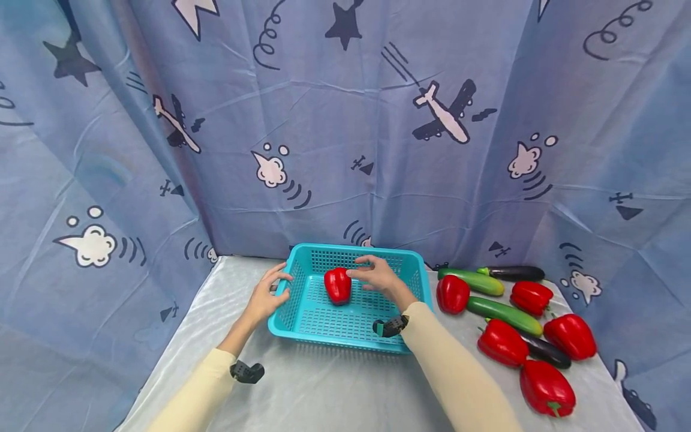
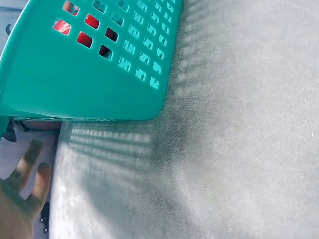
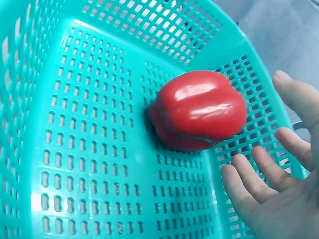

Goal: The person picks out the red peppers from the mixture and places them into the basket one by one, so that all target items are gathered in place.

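A turquoise plastic basket [image 1: 345,347] with perforated walls stands on the table. Inside it lies one red bell pepper [image 1: 338,287], glossy and lobed in the right wrist view. My right hand [image 1: 378,276] is over the basket just right of this pepper, fingers spread and holding nothing; a gap shows between fingers and pepper [image 3: 199,110] in the right wrist view. Beside the basket's left wall is my left hand [image 1: 268,294], its fingers loosely bent around the rim area. In the left wrist view, the left hand's fingers [image 2: 35,184] are apart from the basket wall [image 2: 75,84].
To the basket's right lie several more red bell peppers [image 1: 502,342], green zucchini-like vegetables [image 1: 504,314] and dark eggplants [image 1: 515,273]. A blue patterned curtain [image 1: 335,120] hangs behind the table. A pale cloth [image 1: 324,390] covers the tabletop.
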{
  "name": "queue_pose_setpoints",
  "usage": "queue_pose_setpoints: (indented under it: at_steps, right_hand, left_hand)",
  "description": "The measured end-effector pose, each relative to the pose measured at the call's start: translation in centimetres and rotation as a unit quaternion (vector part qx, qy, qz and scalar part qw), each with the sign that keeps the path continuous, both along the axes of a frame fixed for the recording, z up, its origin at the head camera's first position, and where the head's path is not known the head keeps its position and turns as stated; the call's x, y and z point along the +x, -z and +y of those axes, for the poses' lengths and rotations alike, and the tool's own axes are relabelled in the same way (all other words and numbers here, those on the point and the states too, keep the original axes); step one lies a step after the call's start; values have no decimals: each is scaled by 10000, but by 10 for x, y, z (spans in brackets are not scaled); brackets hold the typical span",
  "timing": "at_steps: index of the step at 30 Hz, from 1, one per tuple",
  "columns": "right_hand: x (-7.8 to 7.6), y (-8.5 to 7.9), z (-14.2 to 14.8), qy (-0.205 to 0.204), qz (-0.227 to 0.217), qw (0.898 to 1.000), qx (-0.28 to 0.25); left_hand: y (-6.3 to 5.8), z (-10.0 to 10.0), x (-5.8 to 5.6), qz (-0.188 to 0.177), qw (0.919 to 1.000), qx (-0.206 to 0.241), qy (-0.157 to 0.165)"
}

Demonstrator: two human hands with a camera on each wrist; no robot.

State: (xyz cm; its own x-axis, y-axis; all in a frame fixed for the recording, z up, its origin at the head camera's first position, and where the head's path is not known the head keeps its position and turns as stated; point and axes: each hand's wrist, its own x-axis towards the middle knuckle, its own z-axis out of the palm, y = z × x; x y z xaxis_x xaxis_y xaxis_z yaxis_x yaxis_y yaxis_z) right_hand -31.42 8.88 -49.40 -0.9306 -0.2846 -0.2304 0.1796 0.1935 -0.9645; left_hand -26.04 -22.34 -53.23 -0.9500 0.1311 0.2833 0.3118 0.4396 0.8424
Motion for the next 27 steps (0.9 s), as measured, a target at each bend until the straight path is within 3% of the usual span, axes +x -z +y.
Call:
queue_pose_setpoints:
  at_steps: [12, 27]
  right_hand:
    - [10, -20, 21, -248, 867, 9959, 110]
    - [26, -32, 47, -299, 1621, 9859, 284]
  left_hand:
    - [1, -1, 0, -35, 10000, -29, -37]
    - [1, 1, 1, 31, 10000, -71, -32]
